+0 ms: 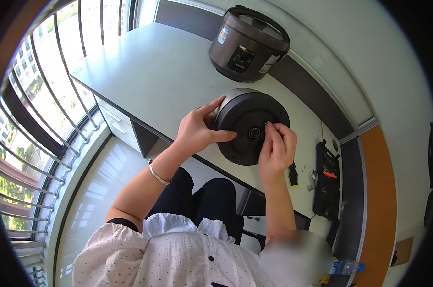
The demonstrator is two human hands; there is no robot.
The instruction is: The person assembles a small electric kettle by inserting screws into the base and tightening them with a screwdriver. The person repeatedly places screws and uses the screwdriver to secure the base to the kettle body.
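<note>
An electric kettle (245,149) is tipped on the desk so its round black base faces me, with a ringed connector in the middle. A strip of its metallic side shows along the upper left. My left hand (199,128) grips the kettle from the left, thumb lying on the base and fingers round the side. At the right part of the base, my right hand (277,146) is closed in a pinch close to the connector. A tiny pale tip shows at its fingertips, too small to name.
A brown rice cooker (249,45) stands at the back of the pale desk (154,62). On the right lie an open black tool case (326,186) with an orange-red piece and a black-and-yellow handle (293,175). A plastic bottle (344,267) is at lower right. Barred windows line the left.
</note>
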